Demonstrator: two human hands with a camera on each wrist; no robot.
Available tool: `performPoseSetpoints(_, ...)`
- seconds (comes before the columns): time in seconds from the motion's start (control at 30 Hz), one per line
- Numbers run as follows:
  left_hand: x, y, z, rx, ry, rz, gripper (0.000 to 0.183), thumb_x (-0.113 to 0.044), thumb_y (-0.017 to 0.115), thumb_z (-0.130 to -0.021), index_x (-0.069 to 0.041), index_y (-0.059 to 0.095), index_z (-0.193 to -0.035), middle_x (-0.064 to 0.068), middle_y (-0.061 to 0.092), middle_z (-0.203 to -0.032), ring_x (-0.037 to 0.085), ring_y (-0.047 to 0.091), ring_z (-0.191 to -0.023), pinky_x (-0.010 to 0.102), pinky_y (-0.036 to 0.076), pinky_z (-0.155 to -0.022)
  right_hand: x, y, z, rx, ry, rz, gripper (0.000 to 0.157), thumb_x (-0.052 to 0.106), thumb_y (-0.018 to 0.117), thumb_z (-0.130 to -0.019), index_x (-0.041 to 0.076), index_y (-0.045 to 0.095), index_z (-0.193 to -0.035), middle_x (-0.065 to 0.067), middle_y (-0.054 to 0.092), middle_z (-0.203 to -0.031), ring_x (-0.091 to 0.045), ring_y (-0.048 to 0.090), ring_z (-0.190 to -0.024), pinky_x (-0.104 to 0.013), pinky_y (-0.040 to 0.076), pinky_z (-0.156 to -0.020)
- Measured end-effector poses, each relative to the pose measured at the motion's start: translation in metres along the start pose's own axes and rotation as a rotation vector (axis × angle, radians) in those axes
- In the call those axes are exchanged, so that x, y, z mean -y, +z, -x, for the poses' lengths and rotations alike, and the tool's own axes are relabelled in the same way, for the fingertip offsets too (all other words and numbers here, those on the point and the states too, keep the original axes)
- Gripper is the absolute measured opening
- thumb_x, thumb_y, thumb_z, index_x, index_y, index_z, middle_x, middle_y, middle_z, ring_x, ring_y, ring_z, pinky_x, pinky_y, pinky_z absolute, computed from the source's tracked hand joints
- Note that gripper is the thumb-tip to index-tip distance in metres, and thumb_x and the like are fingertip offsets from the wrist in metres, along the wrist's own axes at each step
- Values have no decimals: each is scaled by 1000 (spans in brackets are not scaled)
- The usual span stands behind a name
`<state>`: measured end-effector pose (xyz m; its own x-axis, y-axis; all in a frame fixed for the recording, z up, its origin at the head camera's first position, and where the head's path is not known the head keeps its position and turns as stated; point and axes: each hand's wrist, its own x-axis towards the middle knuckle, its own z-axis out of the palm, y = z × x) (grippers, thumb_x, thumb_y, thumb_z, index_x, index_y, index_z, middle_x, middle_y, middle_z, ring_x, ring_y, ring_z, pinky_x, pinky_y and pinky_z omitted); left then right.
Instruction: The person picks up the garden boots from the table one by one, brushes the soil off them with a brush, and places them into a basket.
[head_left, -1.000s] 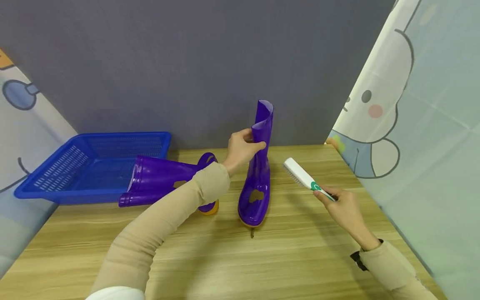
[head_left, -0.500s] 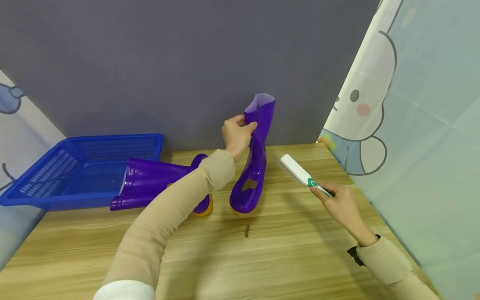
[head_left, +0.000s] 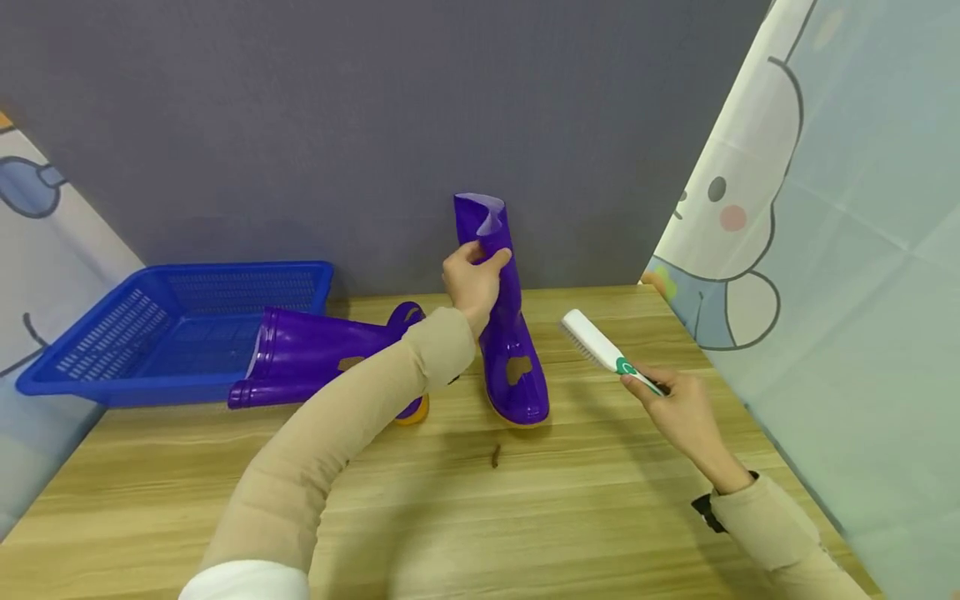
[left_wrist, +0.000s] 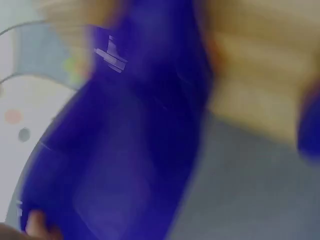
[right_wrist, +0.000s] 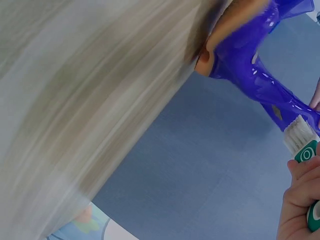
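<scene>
My left hand pinches the shaft of a purple rubber boot just below its opening. The boot stands toe toward me over the table, its shaft leaning left, with a brown patch on the foot. In the left wrist view the boot is blurred and fills much of the frame. My right hand grips a white and green brush by its handle, bristles facing down-left, apart from the boot. A second purple boot lies on its side at left, partly behind my left sleeve, and has brown patches too.
A blue plastic basket stands at the back left, behind the lying boot. A small brown piece lies on the wooden table in front of the upright boot. A grey wall rises at the back; printed curtains hang at both sides.
My left hand has raised its grip and swung the boot's top leftward, while the toe has turned to the right. The brown piece by the toe now lies uncovered. The brush has hardly moved.
</scene>
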<state>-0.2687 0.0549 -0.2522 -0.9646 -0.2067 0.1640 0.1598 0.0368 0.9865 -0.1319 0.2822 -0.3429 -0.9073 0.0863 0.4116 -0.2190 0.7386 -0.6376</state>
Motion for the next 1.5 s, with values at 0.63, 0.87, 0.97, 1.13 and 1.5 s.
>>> performPoseSetpoints(0.63,26,-23,-6,409,171,-118,33,-9,64,-77,-7,63,-110,11,66,-106,19,63,-96,29,52,-82,-2,5,7,83,31,66,38,29,63,-85,1,64,-111,-14,68,-84,-3,21,-38,-21,29,-35)
performPoseSetpoints(0.87,26,-23,-6,454,196,-145,33,-9,66,-80,-3,62,-113,14,66,-108,22,63,-99,28,52,-83,-1,4,10,113,50,66,40,31,61,-86,1,63,-113,-17,68,-89,-3,22,-37,-22,29,-35)
performPoseSetpoints(0.97,27,-27,-8,460,249,-178,32,-10,67,-81,-3,63,-111,15,67,-105,23,64,-98,28,52,-82,-2,5,10,92,30,93,39,31,63,-85,2,64,-111,-16,68,-91,-3,24,-38,-22,30,-37)
performPoseSetpoints(1.13,31,-30,-11,449,291,-190,27,-9,67,-80,-3,65,-107,16,68,-100,22,66,-94,27,53,-79,-9,16,13,37,-106,157,29,17,70,-79,-1,68,-101,-15,70,-88,-4,42,-44,-20,39,-41)
performPoseSetpoints(1.5,37,-27,-4,342,245,-213,21,-12,68,-80,-4,68,-100,14,70,-90,20,67,-82,27,54,-72,-25,52,6,-117,-783,485,31,26,51,-93,-1,68,-94,0,53,-62,-1,33,-41,-14,29,-33)
